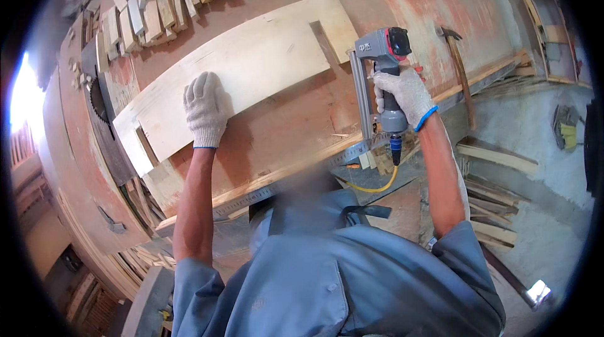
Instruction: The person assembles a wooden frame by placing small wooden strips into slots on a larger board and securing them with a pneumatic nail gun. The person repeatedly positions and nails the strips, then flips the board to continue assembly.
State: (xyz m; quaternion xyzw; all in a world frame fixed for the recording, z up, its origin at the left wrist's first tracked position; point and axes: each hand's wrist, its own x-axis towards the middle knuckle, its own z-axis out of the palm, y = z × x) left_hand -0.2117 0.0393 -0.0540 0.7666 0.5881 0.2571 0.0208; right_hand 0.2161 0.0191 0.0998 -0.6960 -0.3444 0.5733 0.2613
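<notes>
A long pale wooden panel (270,54) with a curved far edge lies on the workbench. It has a slot cut near each end. My left hand (206,109), in a white knit glove, rests flat on the panel's near edge, left of its middle. In my gloved right hand (408,95) is a grey and black pneumatic nail gun (376,47), gripped round its handle. The gun's long magazine stands beside the panel's right end. A yellow air hose (377,187) runs from a blue fitting at the handle's base.
Cut wood strips (160,13) are piled along the bench's (314,110) far left. A hammer (458,63) lies at the right by the bench edge. A circular saw blade (97,101) shows in a slot at the left. More wood pieces (497,157) lie below on the right.
</notes>
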